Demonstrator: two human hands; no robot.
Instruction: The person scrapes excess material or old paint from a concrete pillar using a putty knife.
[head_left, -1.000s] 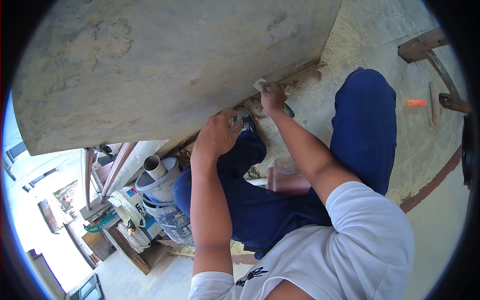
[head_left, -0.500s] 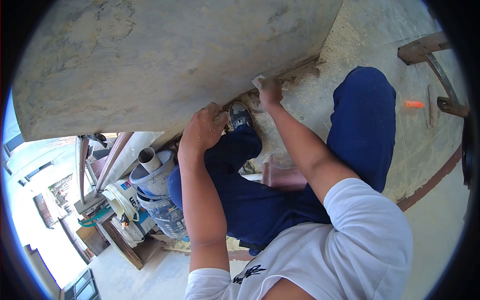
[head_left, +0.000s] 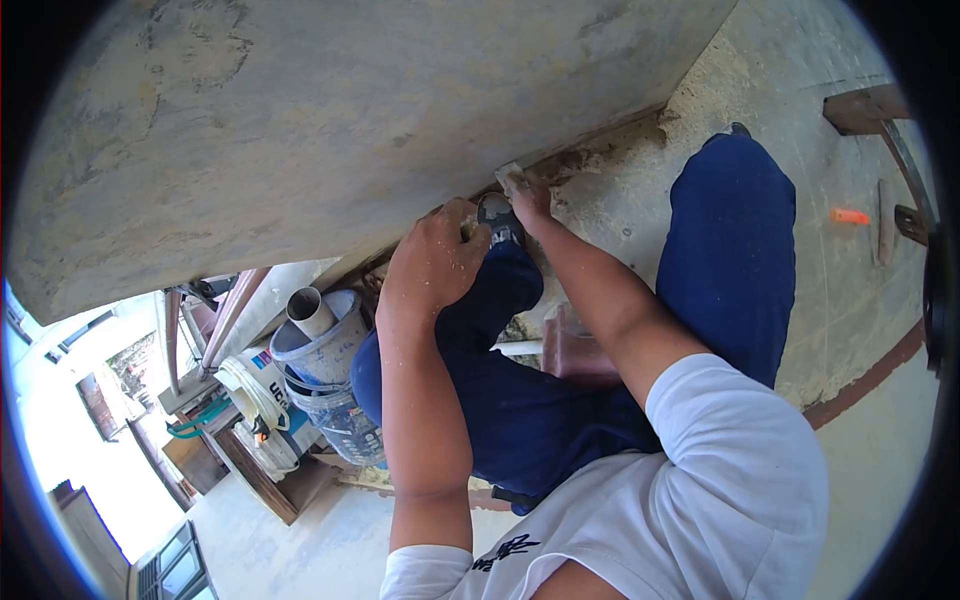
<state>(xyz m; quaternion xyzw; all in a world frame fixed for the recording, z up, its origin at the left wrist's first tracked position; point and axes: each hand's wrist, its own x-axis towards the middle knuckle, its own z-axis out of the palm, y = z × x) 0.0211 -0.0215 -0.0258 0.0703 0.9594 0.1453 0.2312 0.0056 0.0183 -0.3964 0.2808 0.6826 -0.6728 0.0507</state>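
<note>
Our right hand (head_left: 531,198), seemingly scraping, grips a scraper (head_left: 507,174) beside the wall (head_left: 330,150); strokes must clear the shoe (head_left: 493,209) between hands. Left hand's (head_left: 436,255) hold: we can't tell.

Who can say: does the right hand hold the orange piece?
No, the right hand grips a flat tool; the orange piece lies on the floor.

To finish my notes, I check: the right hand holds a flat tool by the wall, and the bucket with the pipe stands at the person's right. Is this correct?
One side is wrong: in the head view, the bucket with the pipe stands at the person's left. The right hand does hold a flat tool by the wall.
</note>
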